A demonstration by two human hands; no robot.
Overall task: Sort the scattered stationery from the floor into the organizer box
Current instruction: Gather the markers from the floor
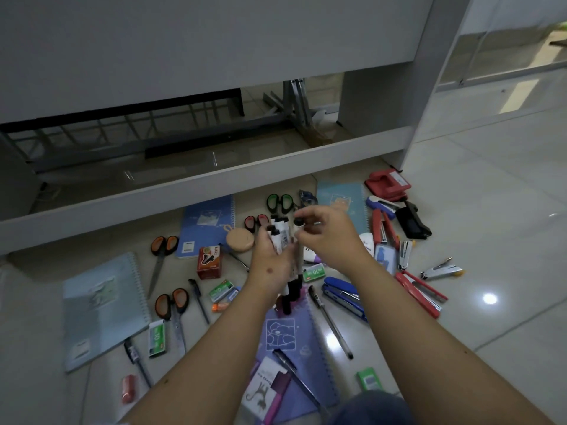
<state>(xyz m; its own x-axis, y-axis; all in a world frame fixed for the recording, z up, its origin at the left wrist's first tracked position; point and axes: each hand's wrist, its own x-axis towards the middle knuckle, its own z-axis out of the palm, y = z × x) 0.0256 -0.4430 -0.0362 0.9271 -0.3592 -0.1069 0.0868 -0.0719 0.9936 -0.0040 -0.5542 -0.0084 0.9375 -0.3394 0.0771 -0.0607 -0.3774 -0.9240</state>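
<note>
Your left hand (271, 265) grips a bundle of markers (283, 240), white barrels with black caps. At least four caps show at the top, though the exact count is hard to tell. Their long axis runs nearly upright, caps pointing up and away from you, lower ends hanging below your palm. Your right hand (328, 237), touching the bundle on its right, pinches a small black piece at the bundle's top between thumb and forefinger; what it is cannot be told.

You hold both hands above the floor (478, 240), over the scatter. Under your wrists lies a purple notebook (291, 348). Left of your left hand are two blue notebooks, one near (208, 222) and one far (101, 305); a fourth, teal, (343, 200) lies beyond your right hand. Four pairs of scissors show: two orange-handled at your left (161, 259) (173, 308), a red (256, 222) and a green (279, 202) just beyond the markers. Right of your right hand lie staplers, blue (345, 297) and red (420, 289), and a red hole punch (388, 184).
</note>
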